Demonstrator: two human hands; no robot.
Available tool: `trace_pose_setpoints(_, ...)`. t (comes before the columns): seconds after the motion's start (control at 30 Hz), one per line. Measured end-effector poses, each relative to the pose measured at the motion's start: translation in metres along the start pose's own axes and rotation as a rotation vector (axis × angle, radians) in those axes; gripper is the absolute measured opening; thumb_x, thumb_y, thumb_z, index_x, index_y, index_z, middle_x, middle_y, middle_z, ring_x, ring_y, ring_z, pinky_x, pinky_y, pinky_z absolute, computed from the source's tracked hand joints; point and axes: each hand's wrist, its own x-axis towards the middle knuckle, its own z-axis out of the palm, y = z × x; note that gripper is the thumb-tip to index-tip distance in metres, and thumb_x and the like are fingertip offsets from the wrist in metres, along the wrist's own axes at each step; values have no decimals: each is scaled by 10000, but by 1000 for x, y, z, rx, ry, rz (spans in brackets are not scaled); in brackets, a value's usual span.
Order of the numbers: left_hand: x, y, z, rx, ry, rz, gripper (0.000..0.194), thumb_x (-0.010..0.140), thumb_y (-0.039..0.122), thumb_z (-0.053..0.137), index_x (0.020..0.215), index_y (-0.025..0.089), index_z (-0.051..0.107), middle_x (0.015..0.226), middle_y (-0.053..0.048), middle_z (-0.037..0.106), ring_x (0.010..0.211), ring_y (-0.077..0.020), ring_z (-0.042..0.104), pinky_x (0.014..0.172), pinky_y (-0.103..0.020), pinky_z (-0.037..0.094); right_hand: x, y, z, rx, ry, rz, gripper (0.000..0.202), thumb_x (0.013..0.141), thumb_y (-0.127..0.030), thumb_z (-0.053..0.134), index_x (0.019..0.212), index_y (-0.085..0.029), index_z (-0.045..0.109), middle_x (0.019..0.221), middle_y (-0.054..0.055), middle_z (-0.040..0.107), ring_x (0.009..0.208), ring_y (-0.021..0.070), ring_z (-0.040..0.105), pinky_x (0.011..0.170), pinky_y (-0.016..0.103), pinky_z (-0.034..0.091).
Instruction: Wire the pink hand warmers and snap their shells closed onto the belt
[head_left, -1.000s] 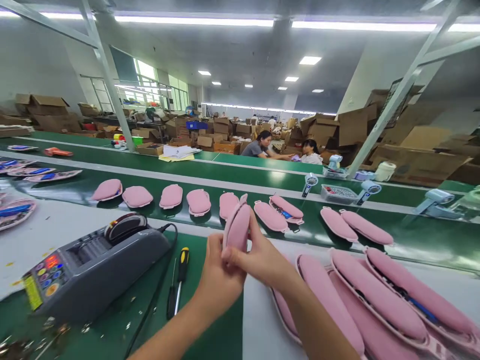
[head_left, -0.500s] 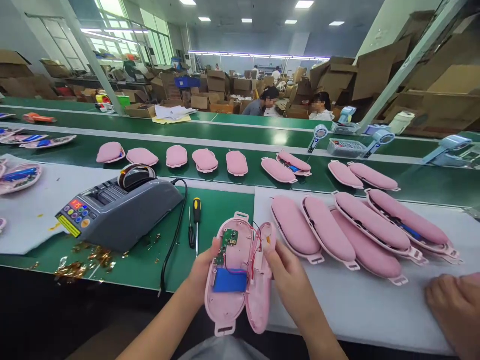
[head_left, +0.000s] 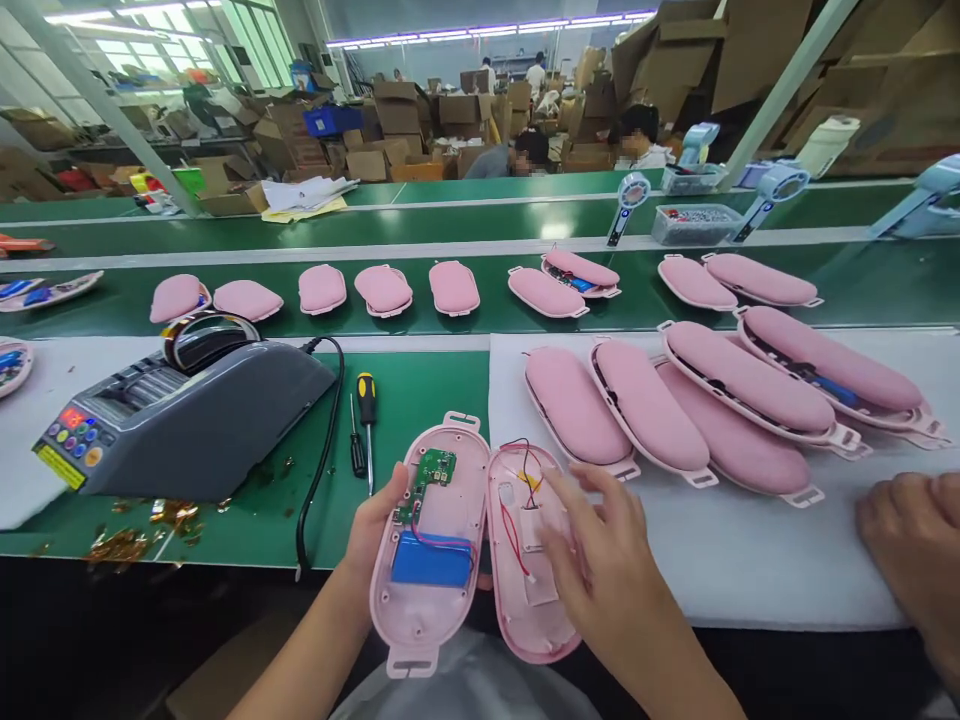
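My left hand (head_left: pixel 377 525) grips the left edge of an opened pink case. Its left half (head_left: pixel 442 615) lies with the inside up and carries a green circuit board (head_left: pixel 435 468) and a blue battery (head_left: pixel 433 559). The right half (head_left: pixel 517 625) holds a white part (head_left: pixel 532 528), a yellow piece of tape (head_left: pixel 529 481) and thin red and black wires. My right hand (head_left: pixel 607 550) is over the right half, its fingers spread and partly hiding the shell's edge. Whether a fingertip touches the shell cannot be made out.
A grey tape dispenser (head_left: pixel 202 425) and two screwdrivers (head_left: pixel 367 400) are at the left. Several pink cases (head_left: pixel 645 405) lie on white sheeting at the right, others along the green bench (head_left: pixel 420 345). Another person's hand (head_left: pixel 911 535) rests at the right edge.
The case has opened wider, its right half now turned to face up. My right hand has let go of that half's edge and spread its fingers. The view has tilted down.
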Motion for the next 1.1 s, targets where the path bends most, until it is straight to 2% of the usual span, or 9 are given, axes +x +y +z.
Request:
trace_pose_setpoints(0.17, 5, 1, 5, -10, 139, -19, 599, 808, 626, 502, 1097, 134, 684, 956, -136, 733, 989, -343, 657, 942, -526, 434, -22, -9, 7, 71, -79, -96, 377, 920, -261, 452, 1290, -191, 431, 841, 67, 648, 710, 218, 620, 619, 352, 535)
trace_pose_setpoints(0.3, 8, 1, 8, -35, 145, -21, 556, 809, 599, 524, 1062, 136, 699, 959, -122, 733, 989, -319, 659, 973, -491, 418, -22, -16, 14, 133, -81, -62, 365, 935, -193, 377, 1274, -151, 504, 795, 62, 678, 660, 218, 647, 569, 341, 527)
trace_pose_setpoints(0.37, 9, 1, 9, -26, 143, -28, 564, 812, 602, 518, 1036, 121, 706, 951, -128, 733, 970, -319, 665, 967, -489, 421, -15, -20, 10, 280, -153, 51, 347, 926, -229, 388, 1201, -152, 585, 829, 72, 694, 709, 225, 661, 613, 342, 530)
trace_pose_setpoints(0.47, 11, 2, 11, 10, 140, -39, 606, 803, 623, 516, 1022, 89, 703, 919, -142, 732, 939, -326, 671, 942, -488, 435, 6, -24, -2, 664, -400, 320, 288, 901, -312, 452, 1008, -186, 688, 838, 54, 713, 746, 198, 663, 648, 289, 513)
trace_pose_setpoints(0.57, 13, 3, 13, 39, 142, -40, 626, 767, 623, 568, 1025, 67, 694, 864, -141, 735, 897, -324, 677, 905, -466, 459, 33, -27, -12, 987, -625, 526, 235, 830, -353, 582, 959, -197, 703, 825, 37, 715, 738, 179, 654, 612, 253, 489)
trace_pose_setpoints(0.63, 15, 3, 14, 50, 162, -33, 622, 754, 610, 599, 1052, 70, 682, 852, -136, 735, 855, -312, 682, 862, -450, 480, 50, -28, -14, 963, -590, 497, 201, 803, -336, 620, 930, -211, 711, 825, 30, 710, 745, 174, 643, 624, 258, 479)
trace_pose_setpoints(0.73, 15, 3, 15, 48, 207, -10, 599, 759, 584, 618, 1100, 93, 663, 868, -127, 735, 781, -282, 683, 783, -428, 509, 68, -29, -14, 618, -377, 290, 125, 807, -299, 615, 777, -242, 723, 790, 19, 674, 751, 173, 598, 669, 292, 446)
trace_pose_setpoints(0.8, 14, 2, 15, 47, 240, -3, 584, 751, 578, 633, 1074, 93, 673, 858, -125, 735, 736, -262, 679, 741, -410, 521, 76, -29, -14, 472, -336, 209, 95, 790, -279, 633, 734, -250, 704, 781, 8, 646, 717, 161, 565, 653, 291, 424)
trace_pose_setpoints(1.1, 15, -2, 17, 70, 207, 36, 482, 767, 533, 636, 963, 98, 706, 797, -109, 731, 719, -235, 680, 700, -338, 515, 87, -25, -10, 735, -745, 468, 182, 771, -331, 642, 684, -175, 612, 524, -46, 554, 429, 77, 496, 403, 183, 347)
